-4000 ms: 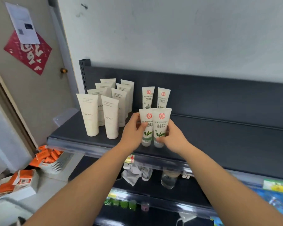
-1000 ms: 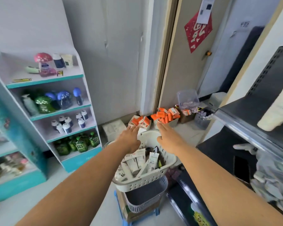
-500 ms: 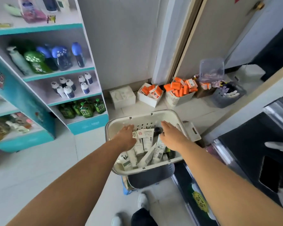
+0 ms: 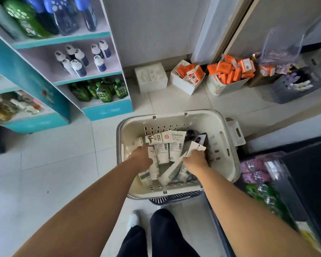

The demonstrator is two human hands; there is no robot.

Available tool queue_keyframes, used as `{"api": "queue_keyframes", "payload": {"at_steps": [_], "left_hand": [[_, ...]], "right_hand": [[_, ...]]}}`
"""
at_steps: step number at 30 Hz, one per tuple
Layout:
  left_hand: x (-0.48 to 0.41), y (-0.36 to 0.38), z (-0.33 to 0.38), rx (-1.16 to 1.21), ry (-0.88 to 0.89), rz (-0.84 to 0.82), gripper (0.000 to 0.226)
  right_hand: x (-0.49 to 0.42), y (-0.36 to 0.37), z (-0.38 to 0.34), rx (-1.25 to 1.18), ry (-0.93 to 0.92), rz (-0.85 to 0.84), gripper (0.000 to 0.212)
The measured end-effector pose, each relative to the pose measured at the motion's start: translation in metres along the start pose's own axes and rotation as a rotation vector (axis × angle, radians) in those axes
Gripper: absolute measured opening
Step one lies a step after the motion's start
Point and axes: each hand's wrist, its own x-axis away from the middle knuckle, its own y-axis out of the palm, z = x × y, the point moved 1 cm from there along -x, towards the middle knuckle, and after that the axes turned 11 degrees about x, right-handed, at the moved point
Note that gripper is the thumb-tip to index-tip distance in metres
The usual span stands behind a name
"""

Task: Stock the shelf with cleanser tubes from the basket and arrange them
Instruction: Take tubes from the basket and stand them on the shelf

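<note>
My left hand (image 4: 142, 157) and right hand (image 4: 195, 160) are in the basket (image 4: 228, 149) among the tubes (image 4: 163, 153) at twelve o'clock, with the bottle rack (image 4: 93, 80) at ten and boxes (image 4: 228, 71) at one.

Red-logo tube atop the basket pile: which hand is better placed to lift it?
Left. Left hand is at the cap end of the red-logo tube; right hand is farther off, on another tube.

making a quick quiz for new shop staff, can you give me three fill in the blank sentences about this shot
1. The left hand and the right hand are both inside the ___.
2. The cleanser tubes lying there are mostly ___.
3. The small boxes by the far wall are ___.
Missing words: basket; white; orange.
</note>
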Motion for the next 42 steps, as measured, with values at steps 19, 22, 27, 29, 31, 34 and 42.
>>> {"api": "queue_keyframes", "payload": {"at_steps": [19, 22, 27, 29, 31, 34, 42], "left_hand": [[-0.082, 0.016, 0.009, -0.313, 0.068, 0.230, 0.049], [-0.085, 0.024, 0.012, -0.445, 0.051, 0.216, 0.049], [-0.079, 0.024, 0.012, -0.654, 0.257, 0.176, 0.054], [-0.078, 0.020, 0.014, -0.601, 0.246, 0.180, 0.044], [-0.072, 0.013, 0.021, -0.252, 0.154, 0.196, 0.034], [-0.056, 0.005, 0.035, 0.275, 0.146, 0.093, 0.031], [-0.002, -0.018, 0.076, 0.998, 0.180, -0.321, 0.016]], "right_hand": [[-0.046, 0.028, 0.024, -0.609, 0.325, -0.076, 0.048], [-0.045, 0.025, 0.028, -0.603, 0.284, -0.094, 0.044], [-0.037, 0.016, 0.033, -0.569, 0.190, -0.059, 0.018], [-0.031, 0.010, 0.031, -0.653, 0.151, -0.054, 0.021], [-0.026, 0.001, 0.028, -0.774, 0.090, -0.065, 0.026], [-0.019, -0.011, 0.021, -1.054, 0.008, -0.125, 0.035], [0.021, -0.049, -0.023, -1.638, -0.086, -0.289, 0.038]]}}
